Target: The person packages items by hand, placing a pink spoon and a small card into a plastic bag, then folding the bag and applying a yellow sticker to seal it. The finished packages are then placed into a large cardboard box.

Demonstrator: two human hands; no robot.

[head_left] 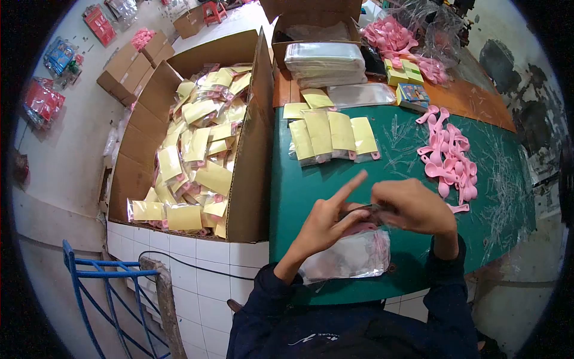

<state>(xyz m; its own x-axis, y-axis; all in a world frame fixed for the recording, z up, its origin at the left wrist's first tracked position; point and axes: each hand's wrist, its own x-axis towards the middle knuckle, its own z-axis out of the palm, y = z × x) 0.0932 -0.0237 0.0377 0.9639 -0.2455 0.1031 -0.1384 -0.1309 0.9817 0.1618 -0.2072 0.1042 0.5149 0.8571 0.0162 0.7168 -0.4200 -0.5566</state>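
Both my hands meet over the near edge of the green table (pixel 406 263), holding a clear plastic bag (pixel 350 258) that hangs down from them, with something pink near its top. My left hand (pixel 327 222) grips the bag's mouth with the index finger stretched out. My right hand (pixel 412 207) pinches the same top edge from the right. Beyond my hands lies a row of finished packets with yellow cards (pixel 332 136). A heap of loose pink spoons (pixel 449 160) lies to the right of my right hand.
A large open cardboard box (pixel 244 197) left of the table is full of yellow-carded packets (pixel 194 161). A stack of clear bags (pixel 324 61), small coloured boxes (pixel 411 93) and a bag of pink spoons (pixel 394 36) sit at the back. A blue metal frame (pixel 98 281) stands lower left.
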